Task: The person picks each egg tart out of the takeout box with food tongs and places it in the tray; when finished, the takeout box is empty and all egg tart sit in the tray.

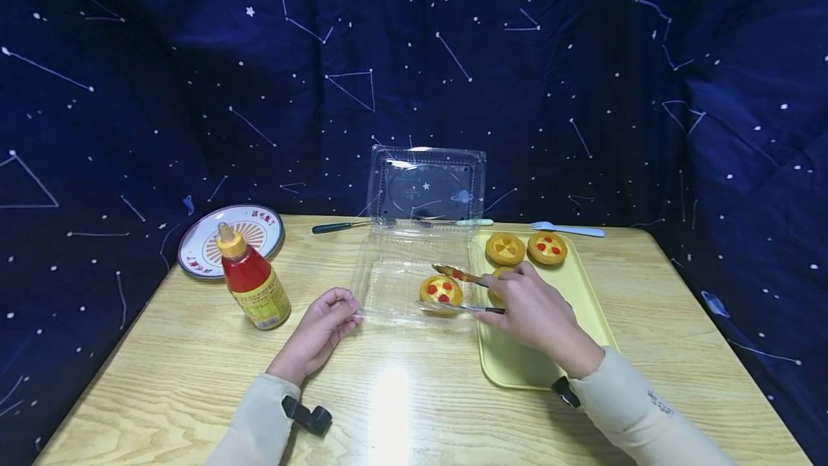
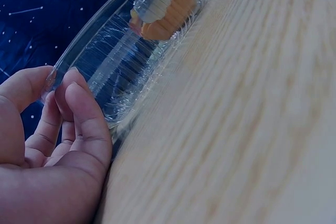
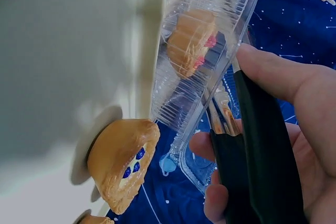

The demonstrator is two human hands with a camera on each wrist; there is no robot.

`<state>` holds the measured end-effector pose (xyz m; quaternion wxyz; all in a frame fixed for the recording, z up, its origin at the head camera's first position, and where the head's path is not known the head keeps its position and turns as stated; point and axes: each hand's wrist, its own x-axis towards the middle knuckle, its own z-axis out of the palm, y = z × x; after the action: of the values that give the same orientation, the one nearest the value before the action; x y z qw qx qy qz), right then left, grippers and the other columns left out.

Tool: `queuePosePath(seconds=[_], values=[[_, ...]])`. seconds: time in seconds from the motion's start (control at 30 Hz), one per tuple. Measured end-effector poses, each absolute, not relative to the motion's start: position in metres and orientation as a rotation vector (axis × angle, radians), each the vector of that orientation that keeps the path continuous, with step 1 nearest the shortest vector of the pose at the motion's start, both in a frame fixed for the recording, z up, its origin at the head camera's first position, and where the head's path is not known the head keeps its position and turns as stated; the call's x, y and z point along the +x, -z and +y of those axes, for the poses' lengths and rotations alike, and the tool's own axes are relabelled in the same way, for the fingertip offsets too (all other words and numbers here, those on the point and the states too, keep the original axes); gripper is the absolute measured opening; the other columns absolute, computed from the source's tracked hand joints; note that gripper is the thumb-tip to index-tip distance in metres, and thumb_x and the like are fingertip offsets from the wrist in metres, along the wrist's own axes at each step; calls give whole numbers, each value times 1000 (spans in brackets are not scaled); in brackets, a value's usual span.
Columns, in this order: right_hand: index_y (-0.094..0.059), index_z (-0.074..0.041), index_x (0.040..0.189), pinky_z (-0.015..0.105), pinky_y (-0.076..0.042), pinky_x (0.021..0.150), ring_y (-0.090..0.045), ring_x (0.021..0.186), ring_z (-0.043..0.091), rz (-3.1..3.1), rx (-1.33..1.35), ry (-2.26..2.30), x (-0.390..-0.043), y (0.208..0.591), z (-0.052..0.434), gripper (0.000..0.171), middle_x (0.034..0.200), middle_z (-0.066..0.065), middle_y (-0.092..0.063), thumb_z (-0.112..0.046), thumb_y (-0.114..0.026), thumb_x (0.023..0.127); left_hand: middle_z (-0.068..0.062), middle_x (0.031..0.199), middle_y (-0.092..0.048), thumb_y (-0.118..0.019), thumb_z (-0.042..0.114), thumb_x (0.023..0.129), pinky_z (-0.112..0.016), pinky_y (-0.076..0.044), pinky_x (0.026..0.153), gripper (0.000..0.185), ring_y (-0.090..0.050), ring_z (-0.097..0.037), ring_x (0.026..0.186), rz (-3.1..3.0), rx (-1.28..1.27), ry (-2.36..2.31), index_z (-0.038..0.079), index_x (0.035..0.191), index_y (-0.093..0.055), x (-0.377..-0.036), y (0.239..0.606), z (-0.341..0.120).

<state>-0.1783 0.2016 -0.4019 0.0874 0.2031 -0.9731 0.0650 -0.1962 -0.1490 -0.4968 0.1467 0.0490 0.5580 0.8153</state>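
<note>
We log a pale wooden bench (image 1: 414, 394) before a dark blue star-printed cloth backdrop (image 1: 129, 78).

Item one: a clear plastic hinged clamshell box (image 1: 394, 275), lid raised against the backdrop. Inside its tray sits a round yellow tart with red dots (image 1: 440, 290).

Item two: our right hand (image 1: 533, 315), fingers curled round the black handles of a pair of metal tongs (image 1: 462, 292). The tong arms stand apart on either side of the red-dotted tart; whether the tips touch it we cannot tell, since the glossy plastic blurs them.

Item three: our left hand (image 1: 320, 333), fingers loosely bent, fingertips (image 2: 79, 95) against the near left corner of the box. Whether the thumb truly pinches the rim is hard to make out.

Item four: a pale yellow-green rectangular tray (image 1: 550, 358) just right of the box. At its far end lie a plain yellow tart (image 1: 505, 249) and a second red-dotted tart (image 1: 547, 248). Another tart (image 1: 497, 275) is mostly hidden behind our right hand in the head view; the right wrist view shows a tart with blue dots (image 3: 123, 163) on the tray there.

Item five: a red squeeze bottle with yellow cap (image 1: 252, 279), upright left of the box, its label too small to read.

Item six: a round white plate with red lettering (image 1: 259, 225), partly covered by the bottle.

Item seven: a dark-handled utensil (image 1: 339, 226), a pale-handled utensil (image 1: 462, 222) partly veiled by the lid, and a light blue fork (image 1: 569, 229) along the far edge.
</note>
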Motion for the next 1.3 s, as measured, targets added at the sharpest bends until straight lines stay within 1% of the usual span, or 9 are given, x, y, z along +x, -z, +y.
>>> queuePosePath(seconds=[0.17,0.4,0.53,0.73,0.83,0.97,1.13,1.3], values=[[-69,-14,123,37,-50,58,-52,94,29,-2904,606,-173,-178,402,200,60,111,10,-70,-50,-81,77,-2,93,-60,-56,4,99,-22,-52,73,9,-61,-13,84,1597,155,-2349,7,104,-50,-195,497,-150],[-70,-14,121,38,-51,66,-52,98,29,-2900,603,-156,-180,403,197,57,107,7,-71,-50,-80,78,-2,93,-60,-58,5,98,-21,-53,74,10,-61,-12,84,1585,157,-2354,8,104,-50,-194,497,-149],[-69,-14,123,36,-50,62,-51,96,28,-2905,599,-166,-182,404,194,59,104,7,-71,-51,-80,78,-3,93,-59,-58,5,98,-22,-53,74,10,-61,-12,84,1594,139,-2358,8,104,-51,-194,499,-149],[-70,-13,123,37,-49,60,-51,93,28,-2908,559,-188,-181,399,198,61,111,10,-70,-52,-81,77,-4,94,-59,-57,4,98,-22,-53,75,9,-61,-13,86,1597,149,-2358,8,104,-51,-194,499,-149],[-70,-12,122,37,-48,61,-51,92,29,-2914,550,-177,-179,395,202,62,112,11,-70,-53,-80,76,-4,94,-59,-57,4,98,-22,-52,75,10,-61,-14,86,1593,145,-2359,8,104,-51,-195,498,-149],[-71,-11,120,40,-49,68,-52,94,31,-2927,576,-147,-179,392,202,61,111,10,-71,-53,-80,77,-3,94,-59,-57,4,98,-23,-53,75,10,-61,-13,85,1582,143,-2359,7,105,-50,-194,497,-149],[-71,-11,118,42,-50,72,-53,97,32,-2931,600,-130,-180,393,200,59,109,8,-71,-51,-81,76,-2,94,-60,-57,5,99,-23,-53,76,10,-62,-13,86,1575,151,-2354,8,105,-50,-194,496,-149],[-71,-11,118,41,-51,70,-53,101,33,-2949,601,-122,-181,394,197,57,106,8,-71,-50,-81,76,-2,94,-60,-57,5,98,-23,-53,75,10,-62,-13,85,1576,150,-2357,8,105,-50,-194,496,-149]])
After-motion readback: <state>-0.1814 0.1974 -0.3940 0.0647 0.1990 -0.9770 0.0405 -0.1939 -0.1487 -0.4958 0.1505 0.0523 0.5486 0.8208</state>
